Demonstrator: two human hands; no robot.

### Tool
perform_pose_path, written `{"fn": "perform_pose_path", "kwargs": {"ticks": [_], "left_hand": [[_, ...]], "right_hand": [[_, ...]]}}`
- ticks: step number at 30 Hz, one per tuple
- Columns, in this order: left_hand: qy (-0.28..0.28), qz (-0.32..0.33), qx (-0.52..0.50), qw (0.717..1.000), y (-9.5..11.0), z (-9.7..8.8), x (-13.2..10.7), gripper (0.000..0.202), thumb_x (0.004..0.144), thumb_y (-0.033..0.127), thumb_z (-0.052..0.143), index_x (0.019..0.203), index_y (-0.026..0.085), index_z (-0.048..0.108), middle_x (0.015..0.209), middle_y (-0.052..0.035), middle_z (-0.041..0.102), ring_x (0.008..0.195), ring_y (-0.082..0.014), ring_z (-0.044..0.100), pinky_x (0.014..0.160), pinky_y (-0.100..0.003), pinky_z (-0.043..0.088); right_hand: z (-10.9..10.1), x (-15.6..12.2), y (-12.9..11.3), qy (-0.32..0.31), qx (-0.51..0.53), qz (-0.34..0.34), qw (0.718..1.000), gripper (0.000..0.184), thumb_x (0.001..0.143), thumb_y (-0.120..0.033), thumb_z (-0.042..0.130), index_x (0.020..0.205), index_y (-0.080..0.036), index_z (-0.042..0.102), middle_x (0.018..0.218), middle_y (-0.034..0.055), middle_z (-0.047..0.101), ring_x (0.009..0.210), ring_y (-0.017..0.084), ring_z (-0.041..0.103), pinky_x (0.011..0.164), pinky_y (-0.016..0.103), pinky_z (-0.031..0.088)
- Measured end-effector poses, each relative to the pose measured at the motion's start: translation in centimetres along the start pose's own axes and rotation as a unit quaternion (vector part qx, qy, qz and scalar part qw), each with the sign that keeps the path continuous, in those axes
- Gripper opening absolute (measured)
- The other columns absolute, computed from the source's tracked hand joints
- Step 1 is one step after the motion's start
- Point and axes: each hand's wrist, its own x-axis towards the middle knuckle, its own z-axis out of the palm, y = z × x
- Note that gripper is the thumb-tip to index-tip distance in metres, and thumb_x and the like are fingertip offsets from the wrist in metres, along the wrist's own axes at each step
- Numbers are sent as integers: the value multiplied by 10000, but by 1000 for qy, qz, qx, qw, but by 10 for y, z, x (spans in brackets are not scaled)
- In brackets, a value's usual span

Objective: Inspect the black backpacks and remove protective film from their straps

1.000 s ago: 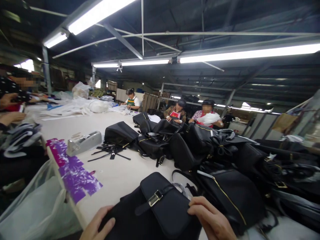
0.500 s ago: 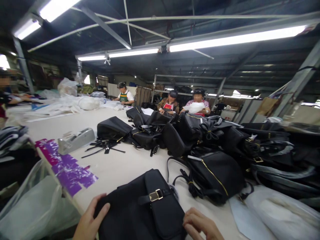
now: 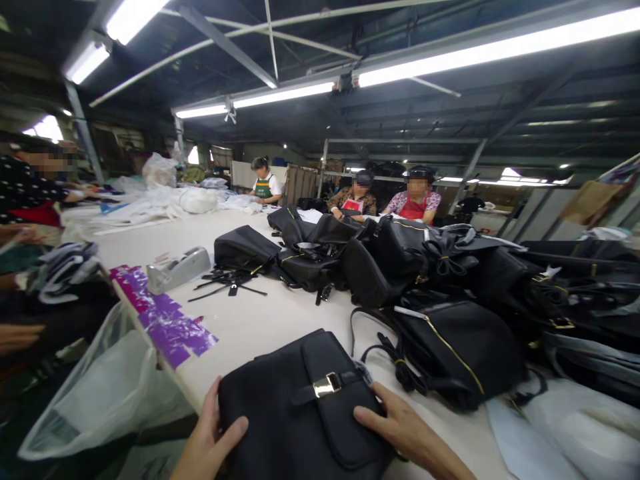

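A black bag (image 3: 280,413) with a flap and a gold buckle (image 3: 327,385) lies at the table's near edge, in front of me. On its left side, my left hand (image 3: 213,430) grips the edge, thumb on top and fingers over the far side. My right hand (image 3: 395,420) holds the opposite side, its thumb on the flap and its fingers around the edge. Just right of it lies another black bag (image 3: 465,347) with a gold zip and loose straps.
Several black bags (image 3: 370,273) are heaped along the table (image 3: 280,320). A grey tape dispenser (image 3: 180,269) stands near purple tape (image 3: 175,333) on the left edge. A clear plastic bag (image 3: 110,387) hangs below. Co-workers (image 3: 413,203) sit across the table and at left.
My right hand has moved from beside the bag to grip its right side, thumb now on the flap. The camera view has shifted left. A co-worker opposite has lowered a white item.
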Motion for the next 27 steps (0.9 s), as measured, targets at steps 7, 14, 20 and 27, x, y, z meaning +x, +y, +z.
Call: {"fn": "perform_pose_path", "kwargs": {"ticks": [7, 14, 20, 27], "left_hand": [[-24, -21, -107, 994, 16, 16, -17, 1231, 590, 633, 805, 1527, 219, 123, 1295, -132, 649, 1147, -333, 633, 918, -379, 564], [-60, 1, -63, 996, 80, 55, 14, 1068, 779, 415, 714, 1543, 239, -13, 984, -94, 740, 747, -254, 702, 541, -296, 544], [-102, 162, -16, 981, 122, 83, 33, 875, 836, 538, 581, 1540, 201, 185, 1615, -122, 212, 1465, -321, 233, 1181, -486, 241], [-92, 309, 197, 926, 98, 116, -3, 1037, 695, 306, 757, 1539, 237, 160, 1593, -115, 276, 1444, -341, 278, 1175, -520, 256]], "right_hand": [[-35, 8, -30, 27, 4, -56, 998, 341, 731, -457, 677, 953, -197, 678, 906, 48, 728, 880, 293, 663, 746, 353, 510], [-116, 5, -130, 130, -99, -170, 972, 333, 832, -378, 606, 1124, -226, 656, 925, 25, 745, 829, 235, 695, 701, 317, 538], [-129, 8, -191, 164, -107, -192, 962, 498, 817, -214, 584, 1314, -233, 594, 842, 16, 744, 664, 170, 691, 554, 233, 542], [-59, 27, -212, 49, -116, -121, 985, 228, 753, -106, 547, 877, -159, 731, 795, 49, 697, 414, 118, 608, 300, 174, 433]]}}
